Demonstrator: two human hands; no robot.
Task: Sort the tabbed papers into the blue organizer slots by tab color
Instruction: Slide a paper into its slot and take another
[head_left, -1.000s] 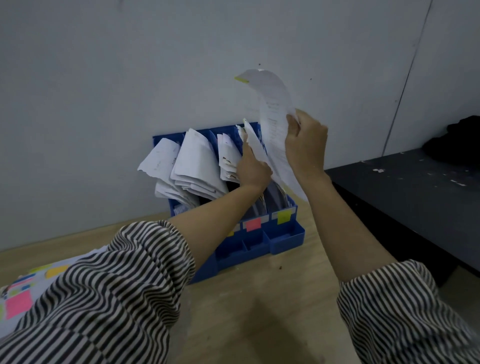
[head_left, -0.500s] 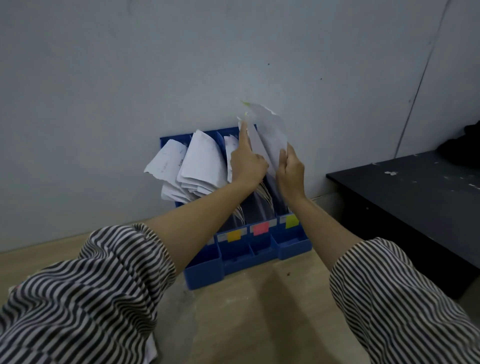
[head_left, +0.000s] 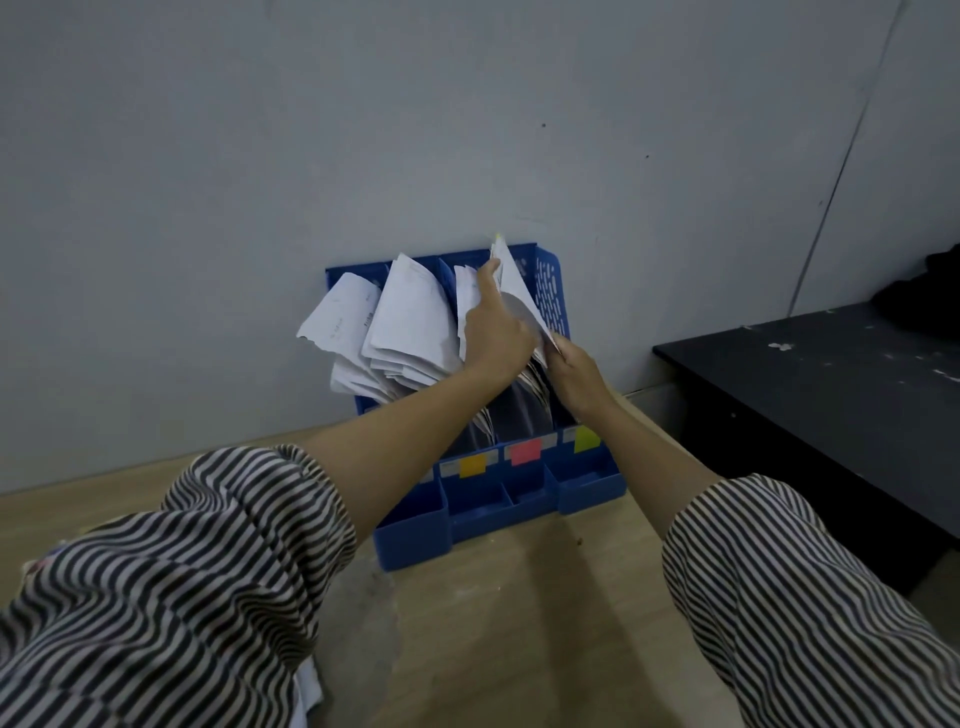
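Pinching the sheet (head_left: 519, 296) low with my right hand (head_left: 576, 376), I feed it into the organizer's (head_left: 553, 291) rightmost slot, above the yellow-green label (head_left: 587, 438). My left hand (head_left: 493, 332) holds back neighbouring papers (head_left: 410, 317) with straight fingers. If they spring loose, the sheet could buckle or land behind the pink label (head_left: 525, 451).

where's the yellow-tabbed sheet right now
In the head view, the yellow-tabbed sheet stands in the blue organizer's rightmost slot, between both hands.

My blue organizer (head_left: 551, 291) stands upright at the wooden desk's back edge, against the wall. White papers (head_left: 410, 317) fan leftward from its left slots. One sheet (head_left: 519, 291) with a yellow-green tab leans in the rightmost slot, marked yellow-green.
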